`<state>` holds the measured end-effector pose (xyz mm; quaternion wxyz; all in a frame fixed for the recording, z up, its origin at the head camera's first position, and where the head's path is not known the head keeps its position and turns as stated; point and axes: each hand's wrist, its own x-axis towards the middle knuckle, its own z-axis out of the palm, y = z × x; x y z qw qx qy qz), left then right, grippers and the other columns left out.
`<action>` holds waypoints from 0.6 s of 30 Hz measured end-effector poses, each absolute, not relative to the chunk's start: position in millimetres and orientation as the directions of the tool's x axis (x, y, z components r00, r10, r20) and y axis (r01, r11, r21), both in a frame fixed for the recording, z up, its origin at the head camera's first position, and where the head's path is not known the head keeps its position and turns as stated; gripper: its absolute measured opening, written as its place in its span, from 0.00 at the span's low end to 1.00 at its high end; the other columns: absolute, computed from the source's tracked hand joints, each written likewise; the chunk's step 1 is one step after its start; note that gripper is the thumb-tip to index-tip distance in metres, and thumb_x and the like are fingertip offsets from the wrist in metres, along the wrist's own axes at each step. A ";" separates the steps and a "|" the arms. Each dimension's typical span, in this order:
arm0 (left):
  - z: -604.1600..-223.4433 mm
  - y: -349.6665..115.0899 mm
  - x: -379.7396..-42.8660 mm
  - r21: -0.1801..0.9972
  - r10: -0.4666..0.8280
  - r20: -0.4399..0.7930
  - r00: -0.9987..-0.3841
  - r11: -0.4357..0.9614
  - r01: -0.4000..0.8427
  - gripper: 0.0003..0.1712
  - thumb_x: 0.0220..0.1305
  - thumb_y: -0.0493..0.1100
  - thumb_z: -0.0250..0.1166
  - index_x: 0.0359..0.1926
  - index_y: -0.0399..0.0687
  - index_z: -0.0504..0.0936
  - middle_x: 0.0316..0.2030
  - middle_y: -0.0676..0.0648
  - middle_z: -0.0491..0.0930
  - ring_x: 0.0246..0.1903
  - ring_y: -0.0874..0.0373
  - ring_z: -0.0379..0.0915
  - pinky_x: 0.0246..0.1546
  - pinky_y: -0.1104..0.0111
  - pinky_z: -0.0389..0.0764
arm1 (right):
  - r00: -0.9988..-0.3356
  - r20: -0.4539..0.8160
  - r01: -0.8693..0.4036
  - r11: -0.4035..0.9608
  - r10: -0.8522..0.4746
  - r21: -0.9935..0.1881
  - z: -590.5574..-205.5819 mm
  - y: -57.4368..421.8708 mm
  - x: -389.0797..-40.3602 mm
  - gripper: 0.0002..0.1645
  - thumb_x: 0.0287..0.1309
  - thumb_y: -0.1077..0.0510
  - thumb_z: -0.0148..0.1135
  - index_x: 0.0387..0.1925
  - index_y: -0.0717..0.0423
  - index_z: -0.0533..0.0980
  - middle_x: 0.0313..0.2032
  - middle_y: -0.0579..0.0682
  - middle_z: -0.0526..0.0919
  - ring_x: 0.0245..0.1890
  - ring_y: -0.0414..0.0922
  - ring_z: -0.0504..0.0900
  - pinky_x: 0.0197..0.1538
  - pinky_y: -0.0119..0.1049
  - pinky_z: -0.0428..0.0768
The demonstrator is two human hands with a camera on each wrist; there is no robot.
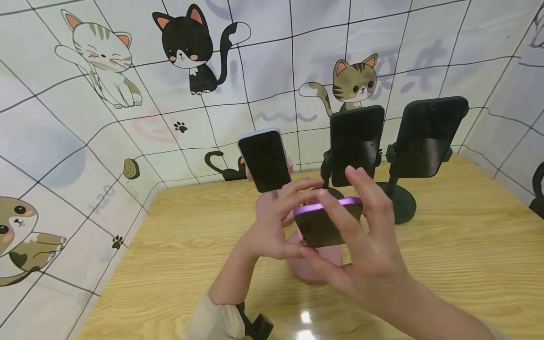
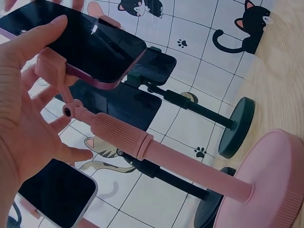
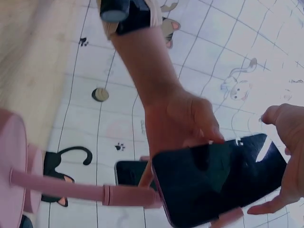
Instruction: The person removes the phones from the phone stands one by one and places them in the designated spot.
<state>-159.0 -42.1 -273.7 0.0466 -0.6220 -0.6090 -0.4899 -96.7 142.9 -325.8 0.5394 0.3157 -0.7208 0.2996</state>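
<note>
Purple-rimmed phone (image 1: pixel 320 231) (left hand's (image 1: pixel 268 232) pinch)

The purple phone (image 2: pixel 95 52) looks glossy, the pink stand (image 2: pixel 194 166) matt plastic (its collar (image 2: pixel 121 135) ribbed), the table (image 1: pixel 178 245) wood.

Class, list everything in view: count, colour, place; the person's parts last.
Purple-edged phone: 1, dark, on front pink stand
Pale-edged phone: 1, dark, on rear pink stand
Middle phone: 1, black, on black stand
Far-right phone: 1, black, on green stand
Stands: 4, two pink, one black, one green, on table
Table: 1, tan, under stands
Cat-printed backdrop: 1, white, behind table
Unclear object: 1, black, right edge of head view
Wrist device: 1, black, left wrist
Left sleeve: 1, beige, forearm
Left hand: 1, bare, at purple-edged phone
Right hand: 1, bare, at that phone's right end
</note>
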 end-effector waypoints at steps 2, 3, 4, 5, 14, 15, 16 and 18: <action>-272.9 -38.6 -160.7 0.528 0.734 0.652 -0.190 -0.260 0.809 0.42 0.52 0.61 0.60 0.59 0.36 0.64 0.60 0.38 0.61 0.64 0.46 0.48 0.61 0.56 0.57 | -0.208 0.968 -0.746 0.663 -0.143 -0.062 -287.4 116.4 -78.3 0.42 0.35 0.42 0.73 0.51 0.60 0.73 0.57 0.72 0.60 0.57 0.70 0.58 0.57 0.61 0.59; -272.5 -37.2 -161.2 0.527 0.743 0.645 -0.180 -0.263 0.808 0.42 0.52 0.63 0.59 0.58 0.36 0.64 0.60 0.39 0.62 0.64 0.47 0.49 0.61 0.57 0.57 | -0.205 0.968 -0.731 0.680 -0.142 -0.055 -272.3 106.9 -71.1 0.38 0.39 0.44 0.71 0.51 0.60 0.73 0.57 0.71 0.61 0.57 0.69 0.59 0.56 0.62 0.59; -272.6 -35.9 -162.0 0.534 0.750 0.638 -0.176 -0.265 0.803 0.41 0.52 0.60 0.61 0.57 0.36 0.64 0.59 0.39 0.64 0.63 0.48 0.51 0.61 0.58 0.58 | -0.198 0.970 -0.718 0.695 -0.138 -0.047 -262.4 100.0 -66.9 0.36 0.42 0.45 0.69 0.50 0.61 0.73 0.57 0.71 0.62 0.56 0.69 0.60 0.55 0.61 0.61; -272.7 -35.1 -162.6 0.539 0.754 0.633 -0.174 -0.269 0.798 0.38 0.51 0.55 0.64 0.56 0.37 0.64 0.57 0.39 0.65 0.62 0.49 0.53 0.61 0.58 0.57 | -0.204 0.970 -0.701 0.711 -0.135 -0.048 -257.5 95.6 -64.9 0.35 0.43 0.45 0.69 0.50 0.61 0.73 0.57 0.70 0.63 0.56 0.67 0.61 0.55 0.59 0.63; -274.9 -34.4 -171.1 0.520 0.751 0.649 -0.122 -0.321 0.791 0.31 0.45 0.37 0.67 0.52 0.34 0.66 0.52 0.37 0.67 0.58 0.50 0.60 0.59 0.59 0.60 | -0.162 0.985 -0.548 0.836 -0.060 -0.039 -307.4 100.9 -104.1 0.41 0.26 0.39 0.74 0.44 0.55 0.73 0.53 0.67 0.67 0.49 0.64 0.68 0.48 0.58 0.67; -274.6 -34.3 -171.9 0.506 0.748 0.655 -0.110 -0.326 0.799 0.31 0.45 0.37 0.68 0.51 0.33 0.66 0.51 0.37 0.67 0.57 0.49 0.60 0.59 0.59 0.61 | -0.158 0.986 -0.525 0.850 -0.049 -0.042 -315.2 102.6 -109.5 0.40 0.26 0.38 0.74 0.42 0.55 0.74 0.52 0.66 0.67 0.47 0.64 0.68 0.48 0.57 0.68; -274.3 -34.0 -172.2 0.494 0.745 0.660 -0.098 -0.333 0.803 0.32 0.44 0.37 0.68 0.51 0.32 0.66 0.51 0.37 0.68 0.57 0.49 0.61 0.59 0.59 0.62 | -0.154 0.987 -0.506 0.861 -0.036 -0.048 -323.6 104.5 -115.9 0.40 0.24 0.37 0.75 0.42 0.54 0.74 0.52 0.66 0.68 0.46 0.64 0.69 0.47 0.57 0.68; -273.5 -33.7 -172.6 0.472 0.739 0.668 -0.086 -0.332 0.817 0.32 0.40 0.35 0.70 0.49 0.32 0.68 0.49 0.37 0.69 0.55 0.49 0.63 0.57 0.60 0.64 | -0.153 0.988 -0.454 0.889 -0.009 -0.062 -341.3 109.7 -127.9 0.41 0.22 0.35 0.74 0.41 0.52 0.74 0.52 0.64 0.68 0.44 0.63 0.69 0.46 0.56 0.69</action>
